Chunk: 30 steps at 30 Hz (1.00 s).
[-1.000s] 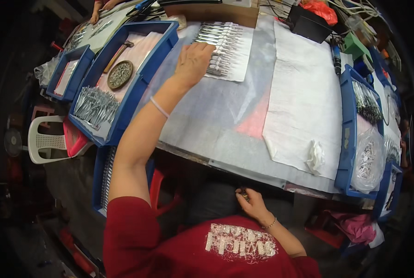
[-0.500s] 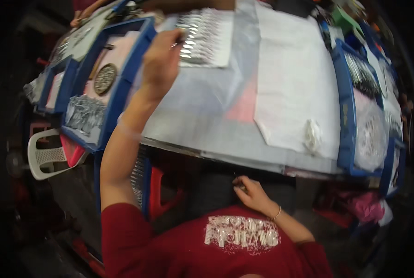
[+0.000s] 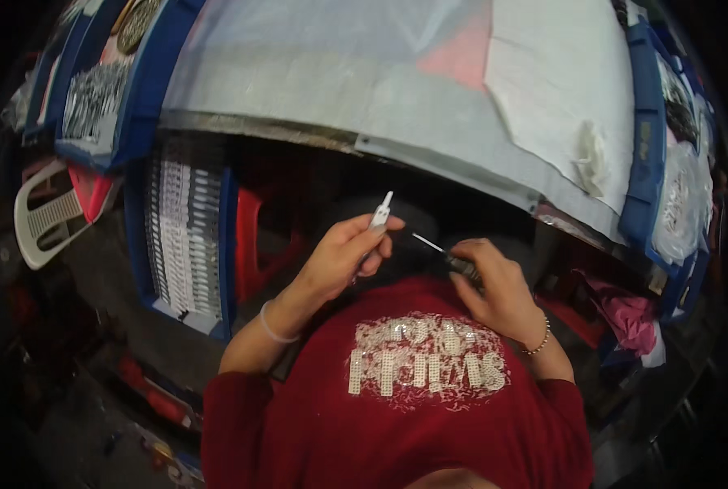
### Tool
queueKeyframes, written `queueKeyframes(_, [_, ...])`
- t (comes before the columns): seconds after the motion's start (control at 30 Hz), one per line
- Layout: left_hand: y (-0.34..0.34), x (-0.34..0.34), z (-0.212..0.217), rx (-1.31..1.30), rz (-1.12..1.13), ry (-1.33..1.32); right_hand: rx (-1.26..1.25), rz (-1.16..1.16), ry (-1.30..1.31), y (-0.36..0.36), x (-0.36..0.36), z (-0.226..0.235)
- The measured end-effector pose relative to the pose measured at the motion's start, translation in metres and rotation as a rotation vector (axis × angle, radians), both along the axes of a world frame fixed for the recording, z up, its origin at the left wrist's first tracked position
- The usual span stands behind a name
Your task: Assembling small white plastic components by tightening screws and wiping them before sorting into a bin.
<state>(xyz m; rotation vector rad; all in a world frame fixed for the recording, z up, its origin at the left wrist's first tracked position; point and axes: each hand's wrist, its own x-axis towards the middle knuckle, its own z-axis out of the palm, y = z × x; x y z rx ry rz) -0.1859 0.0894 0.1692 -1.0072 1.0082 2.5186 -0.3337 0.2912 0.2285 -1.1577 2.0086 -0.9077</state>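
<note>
table (image 3: 299, 90) ahead | sheet (image 3: 564, 73) on its right | wad (image 3: 591, 159) on sheet | tray (image 3: 228, 253) — left of left hand (image 3: 344, 253) | chair (image 3: 34, 224) — left of tray

A white sheet (image 3: 560, 69) lies over the right part of the grey tabletop (image 3: 299, 77), with a crumpled tissue (image 3: 591, 156) on it near the front edge. Below the right corner sits a bunched pink cloth (image 3: 627, 316) (a white scrap (image 3: 656, 352) pokes out beside it). A red stool (image 3: 248, 244) shows left of centre; farther left stands a pale plastic chair (image 3: 54, 213).
</note>
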Motion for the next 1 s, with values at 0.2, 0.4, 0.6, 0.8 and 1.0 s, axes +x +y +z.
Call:
queueKeyframes(0.2, [0.013, 0.004, -0.008, -0.013, -0.056, -0.017, -0.087, 0.069, 0.102, -0.019, 0.006, 0.007])
queueKeyframes(0.4, [0.014, 0.002, -0.01, 0.049, -0.066, -0.039, -0.031, 0.076, 0.115, -0.026, 0.009, 0.003])
queueKeyframes(0.6, [0.022, 0.002, -0.014, -0.095, -0.098, -0.025, -0.014, 0.035, 0.059, -0.027, 0.01, -0.002])
queueKeyframes(0.8, [0.037, -0.002, -0.022, -0.854, -0.239, 0.144, 0.099, -0.16, -0.228, -0.023, 0.004, -0.009])
queueKeyframes(1.0, [0.04, -0.006, -0.036, -1.011, -0.307, 0.141, 0.194, 0.448, 0.631, -0.031, 0.002, -0.004])
